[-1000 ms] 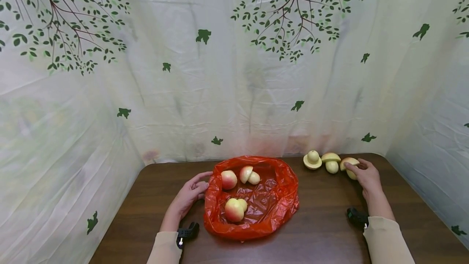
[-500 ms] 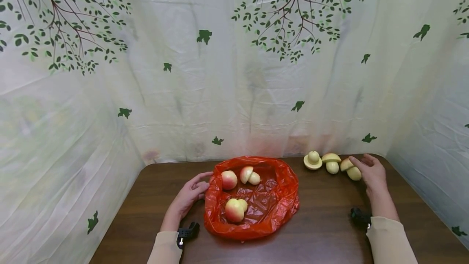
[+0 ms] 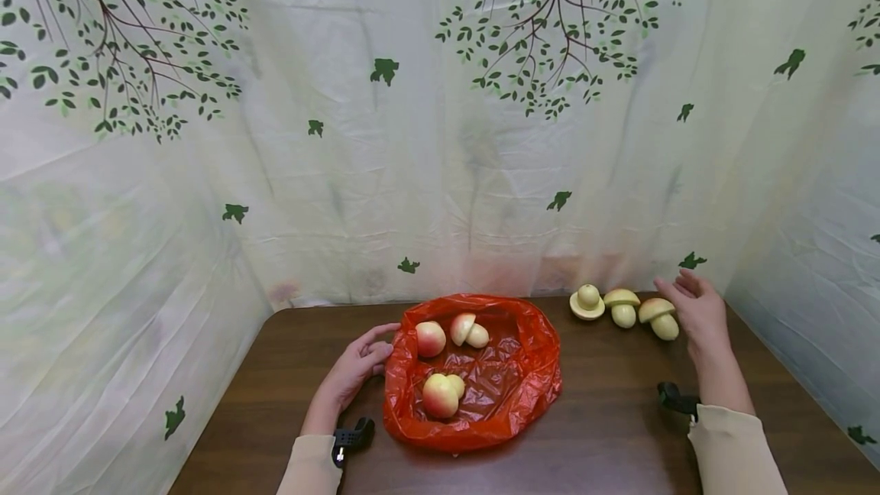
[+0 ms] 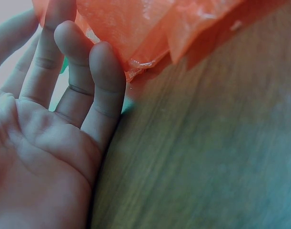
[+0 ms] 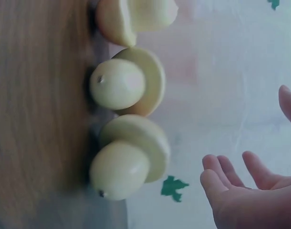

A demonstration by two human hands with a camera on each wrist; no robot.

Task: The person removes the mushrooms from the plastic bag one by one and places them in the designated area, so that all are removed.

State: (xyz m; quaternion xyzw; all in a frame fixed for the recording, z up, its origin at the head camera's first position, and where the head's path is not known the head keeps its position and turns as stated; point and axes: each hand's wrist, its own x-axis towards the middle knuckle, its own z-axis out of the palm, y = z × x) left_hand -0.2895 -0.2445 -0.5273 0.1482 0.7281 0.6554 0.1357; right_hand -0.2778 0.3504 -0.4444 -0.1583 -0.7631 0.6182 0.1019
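Observation:
A red plastic bag [image 3: 539, 396] lies with its mouth spread wide on the table, holding several toy mushrooms with red-and-yellow caps. Against its left rim rest the fingers of my left hand [image 3: 354, 365], relaxed and not gripping; the left wrist view shows the fingertips touching the film [image 4: 135, 28]. To the right, three toy mushrooms stand in a row: a cap-down one [image 3: 587, 302], a middle one [image 3: 622, 308] and a right one [image 3: 658, 318]. My right hand [image 3: 706, 319] hovers just right of that last mushroom, fingers loosely spread, holding nothing.
The brown wooden table [image 3: 605, 434] ends at a pale curtain [image 3: 467, 197] printed with leaves, close behind the mushroom row. Inside the bag lie a mushroom [image 3: 440, 396] at the front, a red cap [image 3: 430, 338] at the left and another mushroom [image 3: 470, 329] at the back.
My right hand has let go of the rightmost mushroom and moved up and right, away from it. That mushroom stays in the row. The left hand and the bag have not visibly moved.

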